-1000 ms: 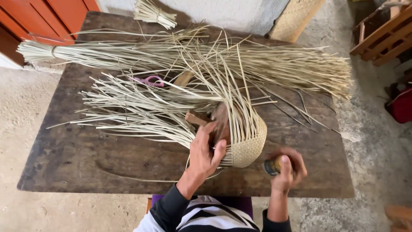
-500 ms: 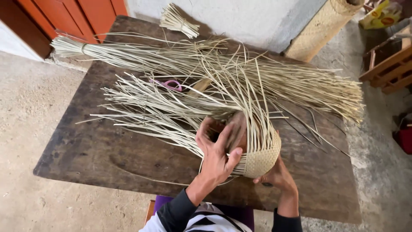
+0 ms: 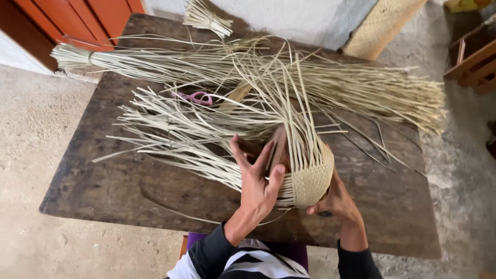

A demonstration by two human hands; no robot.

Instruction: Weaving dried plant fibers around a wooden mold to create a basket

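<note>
Basket [image 3: 310, 178] between hands, left hand [image 3: 258, 183] spread open on strips, right hand [image 3: 336, 199] cupping its woven side

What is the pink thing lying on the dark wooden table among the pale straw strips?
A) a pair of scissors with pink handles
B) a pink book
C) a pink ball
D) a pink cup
A: looped pink handles of a pair of scissors show between the pale straw strips on the dark wooden table.

A weaving workshop: straw bundles [image 3: 248, 72] on a rough wooden table [image 3: 103, 181].
</note>
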